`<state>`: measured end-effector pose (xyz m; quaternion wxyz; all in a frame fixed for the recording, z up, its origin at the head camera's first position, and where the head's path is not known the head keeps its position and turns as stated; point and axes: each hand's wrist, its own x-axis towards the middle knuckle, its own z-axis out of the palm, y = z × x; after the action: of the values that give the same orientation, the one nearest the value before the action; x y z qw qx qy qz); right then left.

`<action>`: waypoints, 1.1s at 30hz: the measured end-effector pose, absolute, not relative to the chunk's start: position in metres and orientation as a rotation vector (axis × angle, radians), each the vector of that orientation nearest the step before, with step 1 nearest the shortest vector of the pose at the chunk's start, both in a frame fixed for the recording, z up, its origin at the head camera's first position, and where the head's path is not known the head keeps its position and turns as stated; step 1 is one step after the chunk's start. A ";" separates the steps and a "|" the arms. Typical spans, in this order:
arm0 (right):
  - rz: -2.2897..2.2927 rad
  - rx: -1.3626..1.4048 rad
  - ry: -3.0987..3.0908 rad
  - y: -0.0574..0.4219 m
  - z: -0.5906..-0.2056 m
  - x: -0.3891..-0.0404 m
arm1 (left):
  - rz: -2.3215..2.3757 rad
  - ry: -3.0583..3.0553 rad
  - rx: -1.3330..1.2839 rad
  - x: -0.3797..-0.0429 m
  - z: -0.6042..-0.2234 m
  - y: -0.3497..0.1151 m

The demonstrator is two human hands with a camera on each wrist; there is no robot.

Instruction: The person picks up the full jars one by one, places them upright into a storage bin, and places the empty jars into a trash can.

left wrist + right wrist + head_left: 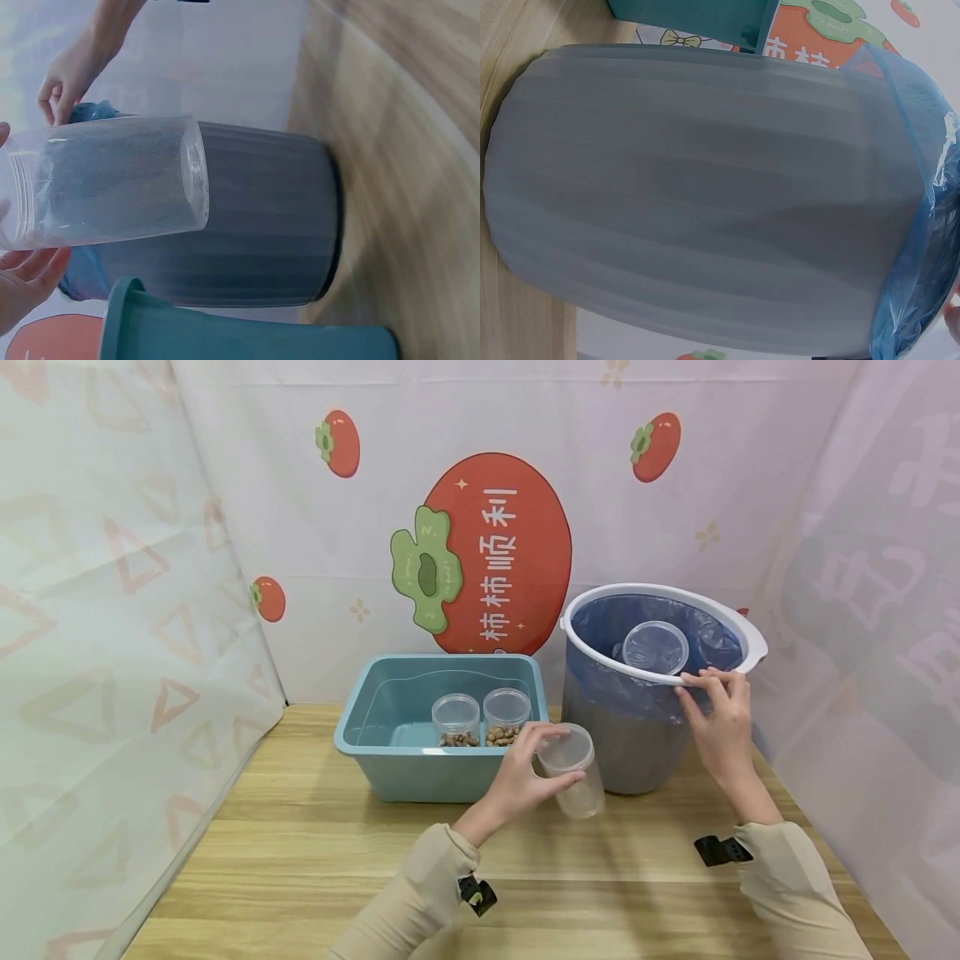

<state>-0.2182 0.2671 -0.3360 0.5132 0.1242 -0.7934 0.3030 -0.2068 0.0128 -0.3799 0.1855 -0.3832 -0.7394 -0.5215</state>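
Note:
My left hand (525, 777) grips a clear plastic jar (581, 793) near its top, thumb on one side and fingers on the other. The jar is tilted above the wooden table, and no contents show through its wall in the left wrist view. To the right, my right hand (723, 718) pinches the front of the white rim (622, 666) on a grey trash can (262, 210). A blue bag (911, 277) lines the can and folds over its edge. Inside the can lies a clear round container (656, 647), its lower part hidden.
A teal basin (420, 777) stands left of the can. Two clear jars, a left one (456, 717) and a right one (506, 706), sit in it with brown nut-like pieces at the bottom. Printed cloth walls (360, 527) enclose the wooden table (300, 860) at back and sides.

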 end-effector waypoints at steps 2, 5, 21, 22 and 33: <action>0.728 0.298 -1.909 0.267 -0.336 -0.218 | -1.471 -2.074 -1.081 -0.208 -0.374 0.010; 0.725 0.299 -1.910 0.267 -0.336 -0.218 | -1.445 -2.051 -1.092 -0.210 -0.366 0.007; 0.716 0.306 -1.920 0.268 -0.335 -0.217 | -1.372 -1.874 -1.082 -0.223 -0.313 -0.004; 0.714 0.307 -1.924 0.268 -0.335 -0.217 | -1.369 -1.866 -1.081 -0.224 -0.309 -0.004; 0.719 0.305 -1.922 0.267 -0.335 -0.217 | -1.345 -1.784 -1.075 -0.233 -0.269 -0.003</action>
<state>-0.2167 0.2672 -0.3350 0.5084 0.1267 -0.7978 0.2985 -0.2330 -0.0031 -0.2690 0.3250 -0.4100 -0.6806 -0.5129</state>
